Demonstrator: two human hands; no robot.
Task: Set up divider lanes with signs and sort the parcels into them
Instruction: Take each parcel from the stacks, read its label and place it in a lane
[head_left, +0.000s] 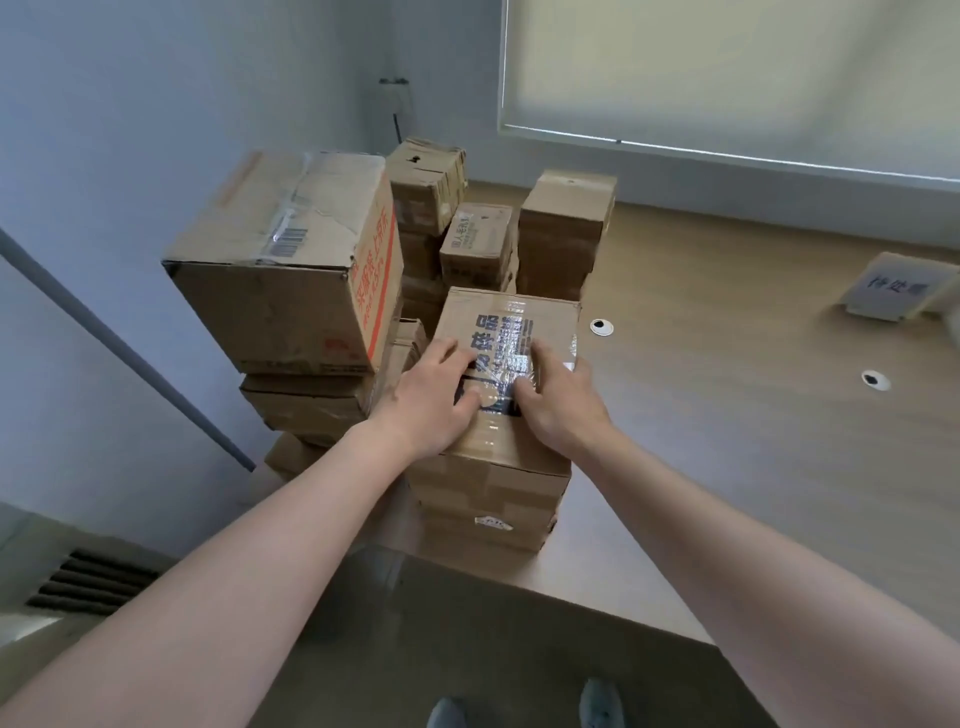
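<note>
Both hands, left hand (439, 395) and right hand (558, 400), lie flat with fingers spread on the glossy taped brown cardboard parcel (506, 332); bare wooden bench (753, 415) opens rightward.

— What is carrying everything here?

— A wood-grain desk (727, 415) is running from the near edge to the far wall.

— And what is sitting on it?

— Stacks of cardboard parcels (498, 499) are crowding its left part, near to far. A small sign (891, 286) is standing at the far right, well apart from them. Two round cable grommets (601, 327) are showing in the bare surface between.
</note>
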